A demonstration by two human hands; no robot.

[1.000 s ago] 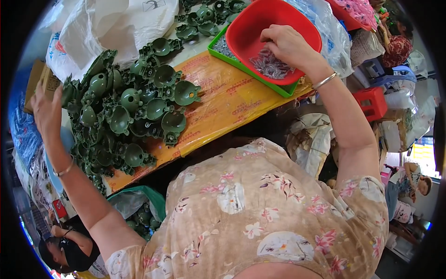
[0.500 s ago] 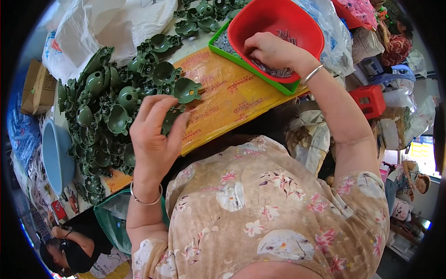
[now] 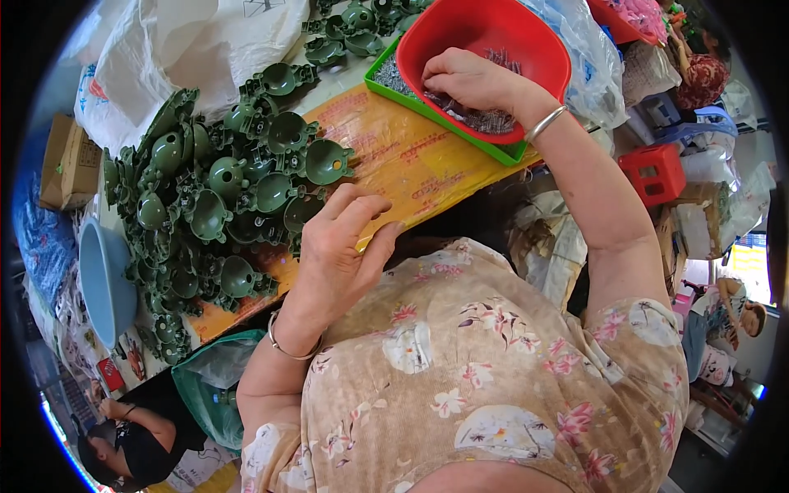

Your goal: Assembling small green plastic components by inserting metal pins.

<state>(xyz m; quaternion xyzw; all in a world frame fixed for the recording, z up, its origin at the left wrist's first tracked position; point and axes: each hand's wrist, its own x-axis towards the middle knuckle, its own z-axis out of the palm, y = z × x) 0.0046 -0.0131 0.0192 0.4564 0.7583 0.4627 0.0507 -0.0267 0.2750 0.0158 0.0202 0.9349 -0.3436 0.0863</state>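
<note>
My right hand (image 3: 472, 80) is inside a red bowl (image 3: 534, 41), its fingers pressed together among small silvery metal pieces (image 3: 491, 122). Whatever its fingertips grip is hidden. The bowl rests in a green tray (image 3: 511, 155) that also has small grey pieces in it. My left hand (image 3: 345, 251) hovers at the near edge of the table, thumb and forefinger apart with nothing between them. Just beyond and left of it lies a large heap of dark green, cup-shaped plastic parts (image 3: 224, 176). The closest one, a round cup with a small hole (image 3: 328, 161), sits clear of my fingers.
Yellow sheeting (image 3: 394, 156) covers the table's front strip. A blue basin (image 3: 107, 283) and a cardboard box (image 3: 78, 168) stand at the left. White sacks (image 3: 205, 49) lie at the back. A red stool (image 3: 655, 175) is at the right. Other people sit at lower left and far right.
My left hand has moved right and toward me, away from the green parts. My right hand has shifted slightly left inside the red bowl, its fingers now pressed together.
</note>
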